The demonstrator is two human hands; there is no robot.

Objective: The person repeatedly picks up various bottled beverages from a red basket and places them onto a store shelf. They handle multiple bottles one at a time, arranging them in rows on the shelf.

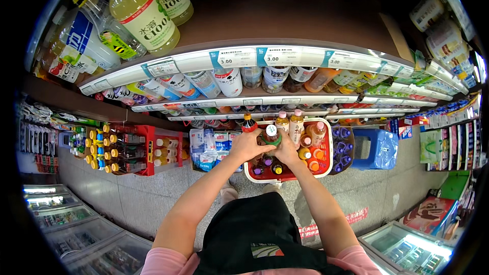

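Between my hands is a dark drink bottle with a white cap [271, 130], seen steeply from above. My left hand [247, 146] grips its left side, thumb across the front. My right hand [287, 148] closes on its right side. Just beyond my left fingers rises a cola bottle [249, 124] with a yellow cap; whether those fingers touch it I cannot tell. Below my hands stands a red shopping basket with a white rim [329, 149]. It holds pink-capped bottles [296, 128], orange-capped bottles [314, 165] and several dark bottles with purple or yellow caps [277, 169].
Drink shelves with a white price rail [237, 59] span the front. Left of the basket sits a carton of packets [214, 141], then a red crate [151, 152] by cola bottles. Purple-capped bottles [342, 147] and a blue plastic stool [376, 149] are right. Chest freezers [408, 244] stand behind.
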